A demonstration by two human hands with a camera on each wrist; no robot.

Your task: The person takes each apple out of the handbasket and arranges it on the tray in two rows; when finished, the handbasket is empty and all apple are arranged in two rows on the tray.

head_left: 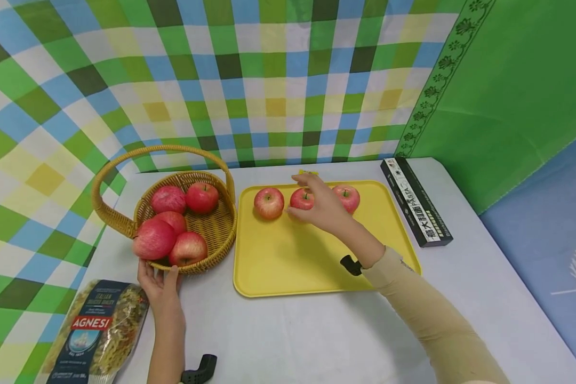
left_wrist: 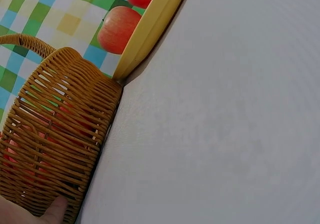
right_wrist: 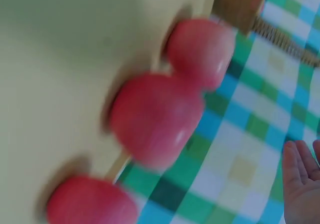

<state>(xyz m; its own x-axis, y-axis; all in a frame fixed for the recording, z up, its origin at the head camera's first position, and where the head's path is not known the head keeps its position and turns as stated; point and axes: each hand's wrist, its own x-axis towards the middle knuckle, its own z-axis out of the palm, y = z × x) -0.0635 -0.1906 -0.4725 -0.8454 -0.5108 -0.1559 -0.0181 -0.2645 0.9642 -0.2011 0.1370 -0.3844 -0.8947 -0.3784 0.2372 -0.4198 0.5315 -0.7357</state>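
Note:
My left hand (head_left: 160, 288) rests against the near-left side of a wicker basket (head_left: 216, 237) that holds several red apples (head_left: 188, 248). In the left wrist view its thumb (left_wrist: 56, 210) lies straight on the weave; the other fingertips are partly hidden. Over the yellow tray (head_left: 278, 266) hovers my right hand (head_left: 324, 205), fingers and thumb spread apart and nothing between them. Three apples stand in a row along the tray's far side: a left one (head_left: 269, 203), a middle one (head_left: 301, 199) beside the right fingers, and a right one (head_left: 347, 198) partly behind the hand.
A bag of pasta (head_left: 96, 330) lies at the near left. Right of the tray is a black pasta box (head_left: 416, 202). The basket's tall handle (head_left: 160, 149) leans toward the back left. A checked cloth (head_left: 269, 80) hangs behind the white table (head_left: 269, 341).

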